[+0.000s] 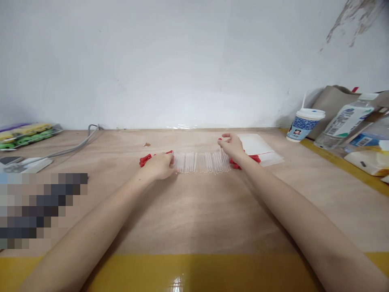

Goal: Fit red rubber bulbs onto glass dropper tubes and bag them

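A row of thin, clear sticks lies side by side on the table, in the middle of the head view. My left hand rests at the row's left end, thumb and fingers apart and touching or nearly touching the outermost sticks. Beside it lies a bunch of red pieces, partly covered by the hand. Over the row's right end, my right hand pinches a thin stick with a red tip; its lower part is hard to make out. More red pieces lie under and beside the right wrist.
White sheets lie behind my right forearm. At right stand a paper cup with a straw, a plastic bottle and a grey bag. A grey cable and colourful packs are at left. Yellow tape edges the table.
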Available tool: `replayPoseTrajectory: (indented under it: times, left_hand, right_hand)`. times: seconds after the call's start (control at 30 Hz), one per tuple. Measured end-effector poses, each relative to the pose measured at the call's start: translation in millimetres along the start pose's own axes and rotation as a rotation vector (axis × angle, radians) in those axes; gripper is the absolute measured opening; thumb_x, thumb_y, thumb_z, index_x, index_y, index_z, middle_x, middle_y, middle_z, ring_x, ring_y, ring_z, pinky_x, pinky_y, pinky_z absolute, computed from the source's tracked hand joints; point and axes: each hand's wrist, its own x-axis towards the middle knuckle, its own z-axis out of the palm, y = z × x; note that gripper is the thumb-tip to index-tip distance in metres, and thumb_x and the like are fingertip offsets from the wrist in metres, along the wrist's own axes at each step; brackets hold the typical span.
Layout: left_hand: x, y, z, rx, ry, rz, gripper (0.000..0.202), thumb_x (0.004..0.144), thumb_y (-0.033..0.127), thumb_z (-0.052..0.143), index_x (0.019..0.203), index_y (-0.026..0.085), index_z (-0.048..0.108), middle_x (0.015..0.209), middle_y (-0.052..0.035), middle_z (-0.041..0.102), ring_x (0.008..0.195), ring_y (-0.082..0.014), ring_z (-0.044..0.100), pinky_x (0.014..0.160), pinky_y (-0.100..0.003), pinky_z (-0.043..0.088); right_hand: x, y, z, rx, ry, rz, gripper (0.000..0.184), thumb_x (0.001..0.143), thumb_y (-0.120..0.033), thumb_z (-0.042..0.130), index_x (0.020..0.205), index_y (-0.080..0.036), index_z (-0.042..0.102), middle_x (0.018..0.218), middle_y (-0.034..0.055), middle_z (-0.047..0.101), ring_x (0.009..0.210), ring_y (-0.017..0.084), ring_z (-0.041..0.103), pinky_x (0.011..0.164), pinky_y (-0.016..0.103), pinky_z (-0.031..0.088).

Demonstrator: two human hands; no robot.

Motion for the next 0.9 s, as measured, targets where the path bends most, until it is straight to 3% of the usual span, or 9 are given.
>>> replayPoseTrajectory:
  times: [0.07, 0.2, 0.4, 0.5, 0.67, 0.9]
  left_hand:
    - [-1, -6, -5.5, 0.013, -0.054, -0.027, 0.024, 0.066, 0.040, 0.061, 0.074, 0.018, 0.054, 0.077, -0.0046, 0.062, 0.067, -0.0198, 0.057, 0.050, -0.024, 0.036]
    - [-2, -10, -7.5, -0.001, -0.046, -0.060, 0.027, 0.059, 0.042, 0.065, 0.069, 0.019, 0.055, 0.066, -0.0021, 0.060, 0.059, -0.0175, 0.056, 0.045, -0.022, 0.032]
    - [-1, -9, -5.8, 0.033, -0.120, -0.048, 0.031, 0.062, 0.041, 0.062, 0.048, 0.018, 0.047, 0.051, -0.0003, 0.053, 0.047, -0.0135, 0.049, 0.042, -0.023, 0.027]
    - [0, -11, -4.5, 0.035, -0.140, -0.066, 0.029, 0.064, 0.035, 0.059, 0.043, 0.018, 0.047, 0.049, -0.0007, 0.053, 0.046, -0.0131, 0.048, 0.042, -0.023, 0.027]
    - [1, -10, -1.4, 0.043, -0.141, -0.099, 0.026, 0.064, 0.028, 0.057, 0.041, 0.018, 0.048, 0.051, -0.0023, 0.054, 0.046, -0.0141, 0.049, 0.043, -0.024, 0.028]
    - [0, -8, 0.3, 0.105, -0.101, -0.101, 0.025, 0.064, 0.025, 0.055, 0.042, 0.018, 0.046, 0.049, -0.0034, 0.051, 0.050, -0.0167, 0.051, 0.046, -0.025, 0.032]
  right_hand:
    - [-1, 3, 13, -0.150, 0.002, -0.060, 0.028, 0.069, -0.028, 0.056, 0.095, -0.017, 0.054, 0.074, 0.0046, 0.064, 0.074, 0.021, 0.060, 0.066, 0.033, 0.044]
    - [-7, 8, 31, -0.368, -0.038, -0.120, 0.025, 0.072, -0.029, 0.054, 0.095, -0.019, 0.055, 0.079, 0.0055, 0.065, 0.082, 0.024, 0.059, 0.072, 0.037, 0.042]
    - [-9, 9, 27, -0.476, -0.001, -0.182, 0.025, 0.072, -0.035, 0.054, 0.091, -0.019, 0.058, 0.073, 0.0043, 0.065, 0.082, 0.025, 0.058, 0.079, 0.042, 0.038]
    - [-10, 7, 19, -0.463, -0.010, -0.214, 0.020, 0.073, -0.034, 0.053, 0.085, -0.020, 0.061, 0.072, 0.0026, 0.065, 0.078, 0.021, 0.058, 0.075, 0.037, 0.040]
    - [-21, 5, 17, -0.469, -0.167, -0.263, 0.014, 0.070, -0.032, 0.056, 0.069, -0.020, 0.063, 0.073, 0.0025, 0.065, 0.071, 0.017, 0.058, 0.063, 0.028, 0.041]
    - [-38, -10, 31, -0.626, -0.197, -0.209, 0.016, 0.065, -0.035, 0.061, 0.066, -0.020, 0.064, 0.076, 0.0067, 0.066, 0.076, 0.024, 0.060, 0.060, 0.031, 0.040]
